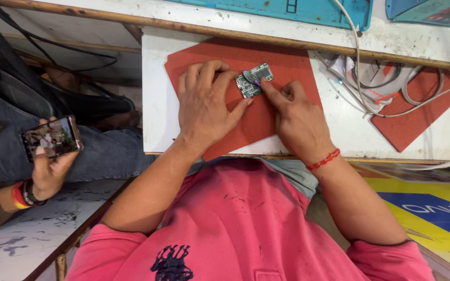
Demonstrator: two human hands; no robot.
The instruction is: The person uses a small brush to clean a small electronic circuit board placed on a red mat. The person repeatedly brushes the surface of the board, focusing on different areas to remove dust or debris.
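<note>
Left hand (204, 106) steadied a small green circuit board (252, 80) on the red mat (259, 122), grip closed on its edge; right hand (295, 119) pressed it with the forefinger.

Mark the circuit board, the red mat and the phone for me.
circuit board (253, 79), head view, on the green middle of the board.
red mat (256, 122), head view, on bare mat between the two hands.
phone (51, 138), head view, on its lit screen, held by another person's hand.
</note>
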